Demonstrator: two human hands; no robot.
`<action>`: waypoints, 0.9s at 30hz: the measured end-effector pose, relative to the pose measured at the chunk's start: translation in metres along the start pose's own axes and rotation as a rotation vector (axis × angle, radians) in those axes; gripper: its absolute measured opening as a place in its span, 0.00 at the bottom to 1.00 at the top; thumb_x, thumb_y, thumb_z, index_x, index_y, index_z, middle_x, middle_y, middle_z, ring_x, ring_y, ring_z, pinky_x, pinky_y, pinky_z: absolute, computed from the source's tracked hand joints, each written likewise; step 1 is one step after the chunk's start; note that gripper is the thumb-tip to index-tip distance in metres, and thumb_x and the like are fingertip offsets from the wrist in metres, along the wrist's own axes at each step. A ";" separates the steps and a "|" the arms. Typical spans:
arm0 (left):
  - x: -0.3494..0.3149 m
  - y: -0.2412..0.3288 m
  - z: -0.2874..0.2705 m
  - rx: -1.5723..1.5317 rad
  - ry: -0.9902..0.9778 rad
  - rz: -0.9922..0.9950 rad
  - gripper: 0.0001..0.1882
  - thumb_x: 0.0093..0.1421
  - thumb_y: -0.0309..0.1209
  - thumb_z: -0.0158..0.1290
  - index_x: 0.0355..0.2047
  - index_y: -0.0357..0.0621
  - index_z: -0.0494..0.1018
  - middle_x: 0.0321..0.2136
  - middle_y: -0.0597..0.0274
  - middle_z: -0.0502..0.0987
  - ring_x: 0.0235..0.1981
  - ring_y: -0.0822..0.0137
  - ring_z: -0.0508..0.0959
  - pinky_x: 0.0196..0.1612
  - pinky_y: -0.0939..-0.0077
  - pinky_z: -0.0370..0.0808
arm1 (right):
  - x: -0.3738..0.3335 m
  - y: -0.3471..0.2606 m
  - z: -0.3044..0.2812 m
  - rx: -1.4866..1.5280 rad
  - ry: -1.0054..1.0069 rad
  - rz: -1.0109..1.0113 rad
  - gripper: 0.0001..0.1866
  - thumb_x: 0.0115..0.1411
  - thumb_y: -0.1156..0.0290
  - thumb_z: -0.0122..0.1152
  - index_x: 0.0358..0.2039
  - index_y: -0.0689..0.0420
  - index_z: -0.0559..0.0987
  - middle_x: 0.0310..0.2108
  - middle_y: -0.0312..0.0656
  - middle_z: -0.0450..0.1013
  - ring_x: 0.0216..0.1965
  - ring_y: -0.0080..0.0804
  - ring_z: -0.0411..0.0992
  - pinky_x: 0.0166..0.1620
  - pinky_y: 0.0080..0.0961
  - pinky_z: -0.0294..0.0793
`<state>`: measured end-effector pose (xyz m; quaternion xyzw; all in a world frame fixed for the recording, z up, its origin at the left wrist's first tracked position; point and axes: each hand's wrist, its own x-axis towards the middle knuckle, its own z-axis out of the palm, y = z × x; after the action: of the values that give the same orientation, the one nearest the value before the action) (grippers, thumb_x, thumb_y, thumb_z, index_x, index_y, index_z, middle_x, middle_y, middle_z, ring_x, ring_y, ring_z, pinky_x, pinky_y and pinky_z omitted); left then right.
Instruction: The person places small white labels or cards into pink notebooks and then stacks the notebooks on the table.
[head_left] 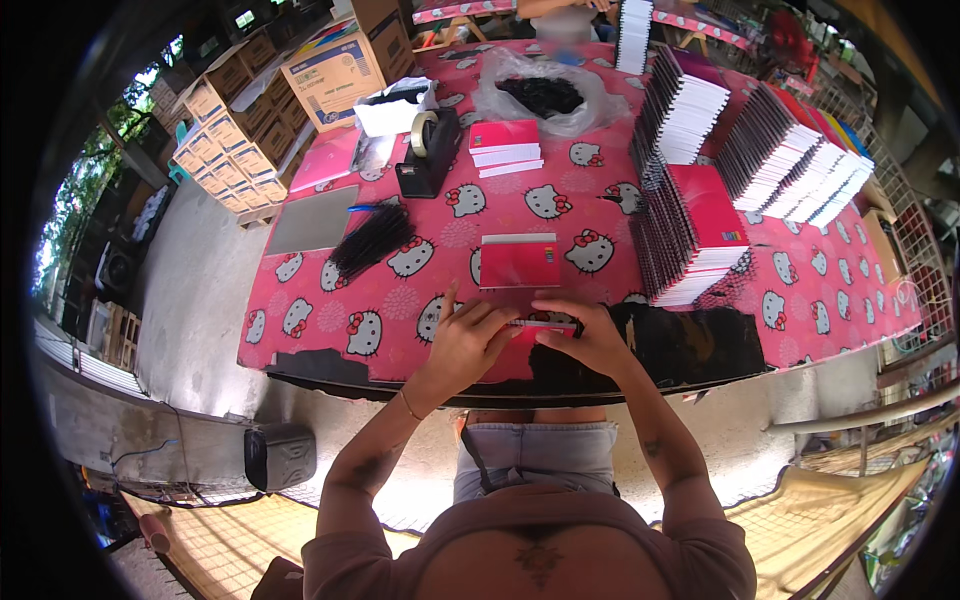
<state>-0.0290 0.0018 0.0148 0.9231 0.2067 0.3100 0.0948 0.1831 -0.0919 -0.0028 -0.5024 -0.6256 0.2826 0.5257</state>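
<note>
Between my two hands, close to the table's front edge, a thin red-covered notebook [541,324] stands on edge, its narrow side facing up. My left hand [468,338] grips its left end with fingers bent. At the other end, my right hand [588,338] pinches it between thumb and fingers. Just beyond my fingers a red-covered pad [519,264] lies flat, a strip of white pages showing along its far side. To the left is a bundle of black binding coils [372,241]. Farther back sits a small stack of red-covered pads [504,147].
Tall stacks of spiral-bound notebooks [692,235] rise on the right. A black tape dispenser [429,160], a white box [396,112] and a clear plastic bag [598,104] with black contents are toward the back. Cartons [232,135] are piled at left. Another person's arm [545,8] shows at the far side.
</note>
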 end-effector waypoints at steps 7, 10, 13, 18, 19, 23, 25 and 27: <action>0.000 0.001 0.000 -0.029 0.034 -0.023 0.11 0.57 0.33 0.63 0.40 0.48 0.77 0.29 0.66 0.79 0.33 0.63 0.80 0.66 0.43 0.58 | 0.018 -0.012 0.006 -0.364 -0.054 -0.131 0.13 0.56 0.67 0.68 0.41 0.56 0.82 0.38 0.44 0.80 0.37 0.46 0.78 0.42 0.39 0.77; -0.001 -0.001 -0.003 0.003 -0.011 -0.016 0.12 0.57 0.32 0.63 0.41 0.48 0.77 0.30 0.65 0.79 0.33 0.62 0.81 0.65 0.43 0.60 | 0.013 -0.011 0.006 -0.442 -0.068 -0.144 0.14 0.56 0.71 0.67 0.44 0.55 0.82 0.40 0.45 0.80 0.38 0.45 0.79 0.41 0.35 0.79; -0.003 -0.002 -0.004 0.024 -0.035 -0.004 0.13 0.58 0.33 0.62 0.42 0.48 0.76 0.30 0.65 0.79 0.34 0.62 0.81 0.63 0.43 0.62 | 0.012 -0.011 0.008 -0.491 -0.055 -0.164 0.16 0.56 0.71 0.68 0.47 0.55 0.82 0.41 0.44 0.81 0.38 0.41 0.80 0.41 0.33 0.79; -0.002 0.006 -0.003 0.002 -0.064 -0.025 0.15 0.58 0.36 0.62 0.45 0.49 0.77 0.30 0.64 0.79 0.35 0.61 0.80 0.65 0.45 0.59 | -0.011 0.021 0.002 0.127 0.002 0.104 0.18 0.61 0.69 0.66 0.52 0.58 0.80 0.42 0.42 0.81 0.41 0.25 0.78 0.45 0.26 0.77; -0.003 0.003 -0.002 0.012 -0.108 -0.030 0.16 0.58 0.37 0.62 0.46 0.49 0.77 0.34 0.63 0.79 0.39 0.60 0.79 0.65 0.44 0.59 | -0.013 0.026 0.003 0.247 -0.060 0.220 0.18 0.63 0.69 0.65 0.53 0.58 0.79 0.42 0.43 0.81 0.43 0.22 0.77 0.46 0.25 0.76; 0.011 0.018 -0.008 0.366 -0.066 0.095 0.27 0.63 0.47 0.56 0.56 0.44 0.71 0.55 0.51 0.72 0.61 0.51 0.70 0.66 0.36 0.53 | -0.021 0.027 0.009 0.083 -0.090 0.305 0.15 0.65 0.69 0.63 0.50 0.61 0.80 0.41 0.40 0.80 0.41 0.17 0.74 0.45 0.22 0.75; -0.006 0.030 0.014 0.356 -0.105 0.013 0.35 0.65 0.53 0.49 0.61 0.38 0.66 0.63 0.44 0.63 0.67 0.46 0.60 0.66 0.32 0.49 | -0.023 0.023 0.019 0.221 -0.005 0.268 0.15 0.65 0.69 0.63 0.49 0.61 0.81 0.40 0.39 0.80 0.39 0.18 0.73 0.43 0.23 0.74; -0.035 0.036 0.033 0.322 -0.153 -0.031 0.41 0.66 0.58 0.44 0.64 0.32 0.61 0.67 0.39 0.58 0.71 0.43 0.54 0.66 0.29 0.46 | -0.022 0.010 0.024 0.231 0.062 0.261 0.15 0.65 0.70 0.63 0.50 0.61 0.80 0.38 0.40 0.80 0.37 0.18 0.73 0.42 0.23 0.74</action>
<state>-0.0226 -0.0476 -0.0195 0.9439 0.2602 0.2002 -0.0342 0.1621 -0.1045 -0.0269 -0.5241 -0.5021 0.4025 0.5579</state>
